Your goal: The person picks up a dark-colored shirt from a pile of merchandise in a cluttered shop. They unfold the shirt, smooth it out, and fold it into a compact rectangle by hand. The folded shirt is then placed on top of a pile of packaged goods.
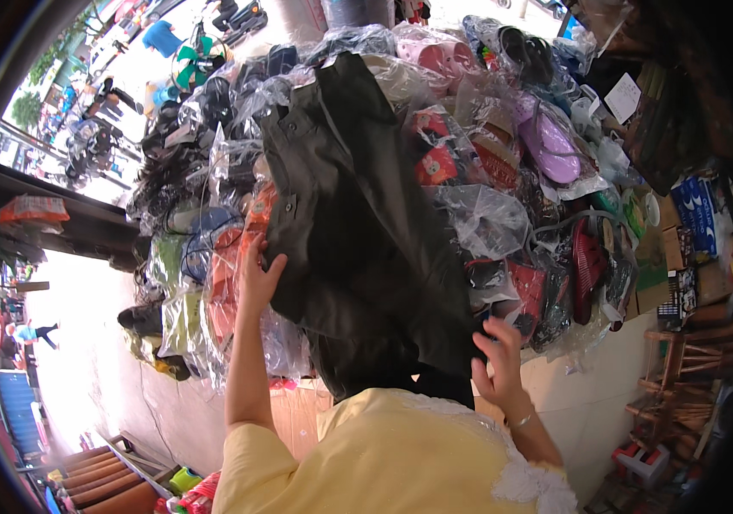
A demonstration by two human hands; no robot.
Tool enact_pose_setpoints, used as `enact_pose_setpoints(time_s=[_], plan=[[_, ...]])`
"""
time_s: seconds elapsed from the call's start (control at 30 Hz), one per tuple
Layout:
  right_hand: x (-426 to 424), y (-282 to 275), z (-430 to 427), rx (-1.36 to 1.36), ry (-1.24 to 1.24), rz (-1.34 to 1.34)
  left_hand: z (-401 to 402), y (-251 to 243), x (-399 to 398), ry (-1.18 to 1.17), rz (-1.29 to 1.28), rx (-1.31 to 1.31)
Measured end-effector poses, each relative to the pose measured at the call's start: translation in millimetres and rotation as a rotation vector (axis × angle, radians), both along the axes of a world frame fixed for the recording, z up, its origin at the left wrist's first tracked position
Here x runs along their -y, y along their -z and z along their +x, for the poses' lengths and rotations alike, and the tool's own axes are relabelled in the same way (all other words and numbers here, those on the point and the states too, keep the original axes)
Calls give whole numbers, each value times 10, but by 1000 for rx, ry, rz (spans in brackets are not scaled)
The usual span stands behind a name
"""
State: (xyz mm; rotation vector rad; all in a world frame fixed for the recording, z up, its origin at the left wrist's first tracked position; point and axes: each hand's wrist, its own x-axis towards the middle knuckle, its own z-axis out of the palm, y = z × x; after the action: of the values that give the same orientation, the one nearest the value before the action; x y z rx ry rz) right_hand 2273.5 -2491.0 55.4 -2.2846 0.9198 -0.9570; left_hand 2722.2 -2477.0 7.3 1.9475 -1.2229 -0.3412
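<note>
Dark olive-black trousers (pixel 353 212) with buttons along one edge lie spread over a heap of plastic-wrapped shoes. Beside their left edge is my left hand (pixel 258 283), thumb apart from the fingers and close against the cloth. My right hand (pixel 498 363) is at the lower right edge of the trousers, fingers spread and slightly bent, with nothing seen in it. Whether either hand touches the cloth is hard to tell. Orange wrapped footwear (pixel 225 276) lies near my left hand, and a red wrapped shoe (pixel 527 289) is above my right.
Lilac (pixel 546 144) and pink clogs (pixel 431 58) in clear bags lie on the heap. A green-bladed fan (pixel 196 61) stands behind it. Wooden stools (pixel 675 372) and a blue box (pixel 694 215) are at the right, a slatted wooden seat (pixel 100 478) at the lower left. People are in the street.
</note>
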Motion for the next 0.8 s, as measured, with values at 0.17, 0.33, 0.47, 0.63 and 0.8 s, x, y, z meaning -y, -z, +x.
enact_pose_setpoints(time_s=[0.17,0.33,0.47,0.63,0.8], plan=[[483,-248,837,-158,-166,-183,-304,-286,4,-217,90,-153],[651,188,880,-527,-72,-328,-59,115,17,-314,190,156],[480,146,762,-474,-15,-327,20,147,-46,-232,224,-71],[-34,297,781,-339,-235,-117,-11,231,70,-307,177,167],[-336,653,981,-347,-93,20,181,144,58,-170,135,-175]])
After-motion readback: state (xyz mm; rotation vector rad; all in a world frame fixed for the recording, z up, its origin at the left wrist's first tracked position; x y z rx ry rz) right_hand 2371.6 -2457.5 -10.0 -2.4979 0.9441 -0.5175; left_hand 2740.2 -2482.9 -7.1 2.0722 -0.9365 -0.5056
